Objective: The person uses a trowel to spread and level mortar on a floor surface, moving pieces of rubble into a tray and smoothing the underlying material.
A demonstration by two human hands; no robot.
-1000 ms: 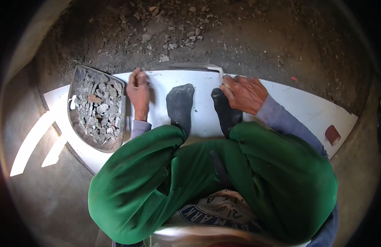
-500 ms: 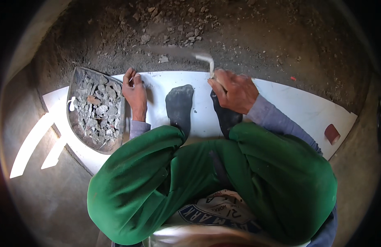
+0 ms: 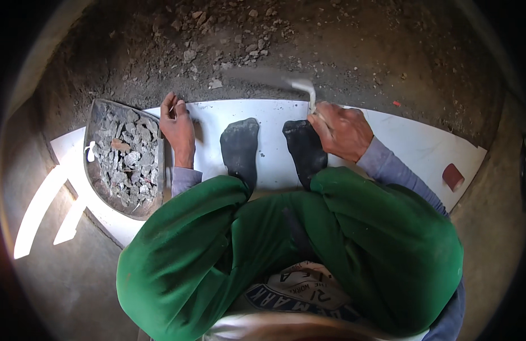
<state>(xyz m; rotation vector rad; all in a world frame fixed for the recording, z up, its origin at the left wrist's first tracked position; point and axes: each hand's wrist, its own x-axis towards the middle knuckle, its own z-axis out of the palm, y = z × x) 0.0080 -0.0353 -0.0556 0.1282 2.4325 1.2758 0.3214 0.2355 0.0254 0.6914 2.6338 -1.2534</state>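
Note:
My right hand (image 3: pixel 343 132) is closed around the handle of a trowel-like tool with a pale bent shank (image 3: pixel 310 94). Its blade reaches left over the dirt and is smeared by motion, so its shape is unclear. Fingers loosely bent and a little apart, my left hand (image 3: pixel 179 132) holds nothing that I can see. It hovers beside the right rim of a dark scoop-shaped pan (image 3: pixel 139 212). Grey stone chunks (image 3: pixel 129 162) and one brownish piece (image 3: pixel 120 145) fill the pan.
Loose dirt with rubble (image 3: pixel 251 48) spreads beyond the white sheet (image 3: pixel 274 170). My feet in dark socks (image 3: pixel 240 145) stand on the sheet between my hands. A dark red cylinder (image 3: pixel 453 177) lies at the right, and a small red scrap (image 3: pixel 396 103) on the dirt.
My right hand and the tool have shifted to the right, uncovering more of my right foot. My left hand stays by the pan. The whole view has shifted slightly.

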